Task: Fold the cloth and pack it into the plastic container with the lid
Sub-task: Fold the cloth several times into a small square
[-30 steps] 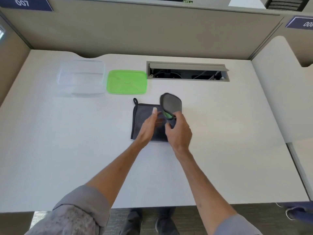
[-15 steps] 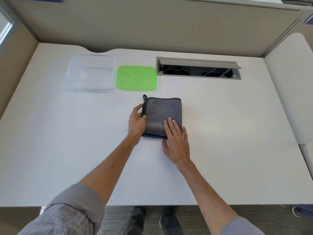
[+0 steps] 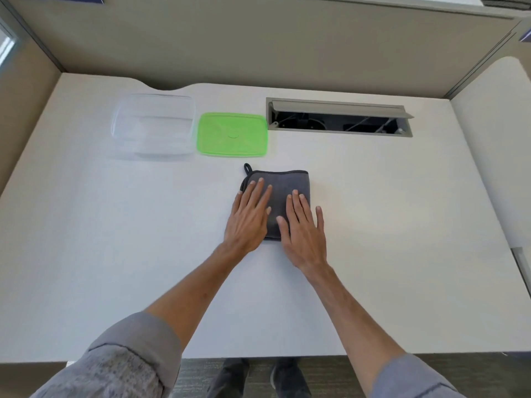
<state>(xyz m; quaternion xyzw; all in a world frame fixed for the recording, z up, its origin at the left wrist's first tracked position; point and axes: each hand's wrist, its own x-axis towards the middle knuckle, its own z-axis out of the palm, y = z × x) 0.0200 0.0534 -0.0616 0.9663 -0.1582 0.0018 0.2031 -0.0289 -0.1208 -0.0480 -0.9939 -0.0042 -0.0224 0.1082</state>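
I see one grey cloth [image 3: 283, 186] folded into a small square mid-desk [image 3: 402, 225], loop at its far left corner. My left hand [image 3: 249, 218] and right hand [image 3: 303, 229] now both press it with flat, spread fingers; the left pinched its edge earlier. One clear container [image 3: 152, 126] and one green lid [image 3: 232, 135] lie far left.

Container [image 3: 152, 126] left of lid [image 3: 232, 135] — cloth [image 3: 283, 191] nearer, under both hands.

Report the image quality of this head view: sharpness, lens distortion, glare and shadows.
Head view: wide-angle bowing curves the desk edges; even, soft light, only faint shadows beside the left hand and right hand; the clear container looks washed out against white; cloth fairly sharp.
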